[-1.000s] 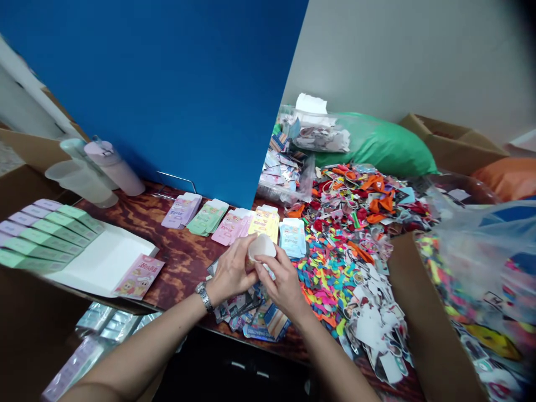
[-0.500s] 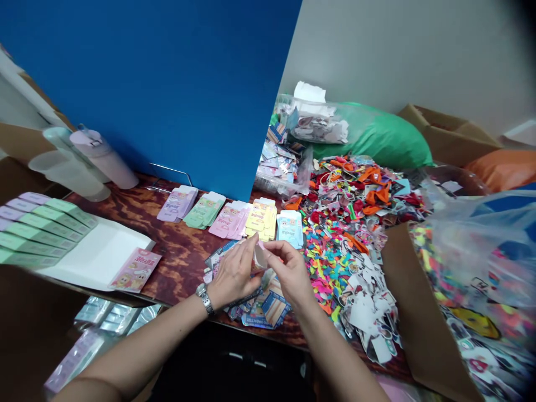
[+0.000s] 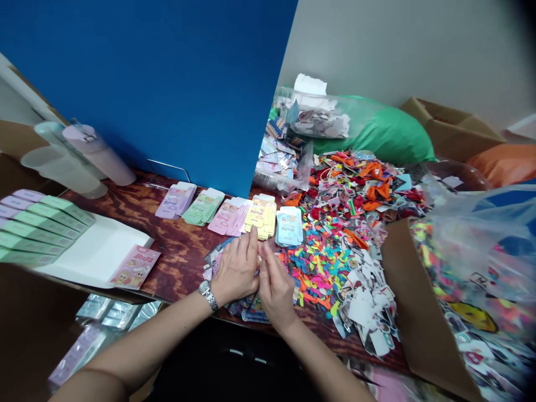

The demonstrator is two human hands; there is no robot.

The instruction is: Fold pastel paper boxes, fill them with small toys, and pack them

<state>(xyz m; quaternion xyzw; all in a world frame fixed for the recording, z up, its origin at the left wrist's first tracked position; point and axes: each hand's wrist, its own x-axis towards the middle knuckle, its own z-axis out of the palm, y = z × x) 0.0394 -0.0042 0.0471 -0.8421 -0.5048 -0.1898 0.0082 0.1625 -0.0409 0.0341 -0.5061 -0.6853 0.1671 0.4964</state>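
My left hand (image 3: 238, 269), with a metal watch (image 3: 208, 295) on its wrist, is cupped over a small pale pink carton that the hands now almost wholly hide. My right hand (image 3: 276, 289) presses its closed fingers against the same carton, right beside the left fingertips. Beneath both hands lies a pile of printed cards (image 3: 255, 316). Just beyond them stand stacks of flat cartons: purple (image 3: 176, 201), green (image 3: 203, 206), pink (image 3: 227, 216), yellow (image 3: 262, 215) and blue (image 3: 288, 226).
To the left, a white tray (image 3: 94, 259) bears green and purple boxes (image 3: 42, 223) and a pink box (image 3: 136, 267). Bottles (image 3: 100, 156) stand behind it. Colourful small pieces (image 3: 322, 262) and white cutouts (image 3: 368, 301) heap up at right, by a cardboard flap (image 3: 412, 301).
My right hand has turned and drawn in toward the left, its fingers closing together. The carton's open end, visible earlier between the hands, is now covered.
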